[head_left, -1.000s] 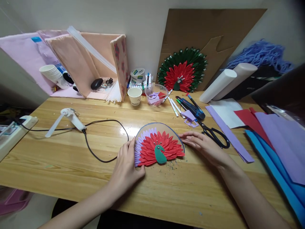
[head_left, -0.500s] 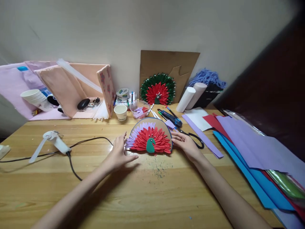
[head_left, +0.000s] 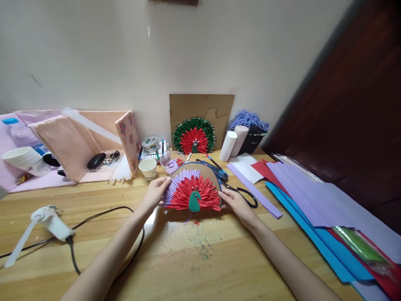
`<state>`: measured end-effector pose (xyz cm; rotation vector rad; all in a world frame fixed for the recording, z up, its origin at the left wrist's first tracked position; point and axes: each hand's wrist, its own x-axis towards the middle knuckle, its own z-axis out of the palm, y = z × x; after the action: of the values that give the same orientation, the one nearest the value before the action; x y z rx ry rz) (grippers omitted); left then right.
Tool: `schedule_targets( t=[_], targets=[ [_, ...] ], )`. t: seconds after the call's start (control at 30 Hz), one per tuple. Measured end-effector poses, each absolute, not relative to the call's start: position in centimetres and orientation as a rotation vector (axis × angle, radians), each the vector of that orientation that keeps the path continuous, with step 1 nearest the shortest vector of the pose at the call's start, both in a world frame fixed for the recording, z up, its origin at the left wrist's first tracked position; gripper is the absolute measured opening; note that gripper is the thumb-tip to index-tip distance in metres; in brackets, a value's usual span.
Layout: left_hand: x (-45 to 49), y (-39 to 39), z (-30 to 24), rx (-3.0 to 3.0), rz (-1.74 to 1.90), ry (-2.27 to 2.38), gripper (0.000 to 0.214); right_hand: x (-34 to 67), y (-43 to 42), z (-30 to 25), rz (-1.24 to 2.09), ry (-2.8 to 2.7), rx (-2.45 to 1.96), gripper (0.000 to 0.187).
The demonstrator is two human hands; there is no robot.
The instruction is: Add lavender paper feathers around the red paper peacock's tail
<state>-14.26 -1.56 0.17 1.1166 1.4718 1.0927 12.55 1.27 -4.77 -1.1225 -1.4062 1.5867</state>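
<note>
A half-round cardboard peacock craft [head_left: 200, 192] is held up between my two hands, tilted toward me. It has red paper feathers, a band of purple feathers along its left side, a green body and a strip of bare cardboard at the upper right. My left hand [head_left: 157, 191] pinches its left edge. On the opposite edge, my right hand [head_left: 237, 203] grips with thumb in front and fingers behind. Black-handled scissors [head_left: 249, 197] lie just beyond my right hand.
A finished green-and-red peacock [head_left: 194, 136] leans on a cardboard sheet at the wall. A paper cup [head_left: 148, 169] and a clear bowl [head_left: 171, 161] stand behind. The glue gun [head_left: 56, 221] and its cord lie left; coloured paper sheets [head_left: 313, 200] spread along the right.
My left hand, open beside the craft before, has closed on its left edge. My right hand has tightened on the right edge, and the craft is lifted off the table. The view has tilted upward.
</note>
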Motion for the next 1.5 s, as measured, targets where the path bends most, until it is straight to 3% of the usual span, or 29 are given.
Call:
schedule_targets(
  t=[0.33,0.5,0.63,1.13,1.5],
  targets=[
    [-14.6,-1.3,-0.3,1.020,1.154,1.436,0.034,12.2,1.2,-5.1,1.548,-1.405,-1.105,0.032],
    [-14.5,-1.8,0.4,1.521,1.442,1.588,0.027,12.2,1.2,-5.2,1.423,-1.416,-1.123,0.033],
    [-14.1,-2.3,0.6,1.770,1.376,1.661,0.025,12.1,0.9,-4.9,1.334,-1.446,-1.119,0.033],
    [-14.2,-2.6,0.7,1.745,1.279,1.786,0.018,12.1,0.3,-5.0,1.099,-1.480,-1.146,0.037],
    [-14.7,-2.2,0.6,1.620,1.370,1.607,0.024,12.5,0.5,-5.6,1.142,-1.477,-1.109,0.033]
  ],
)
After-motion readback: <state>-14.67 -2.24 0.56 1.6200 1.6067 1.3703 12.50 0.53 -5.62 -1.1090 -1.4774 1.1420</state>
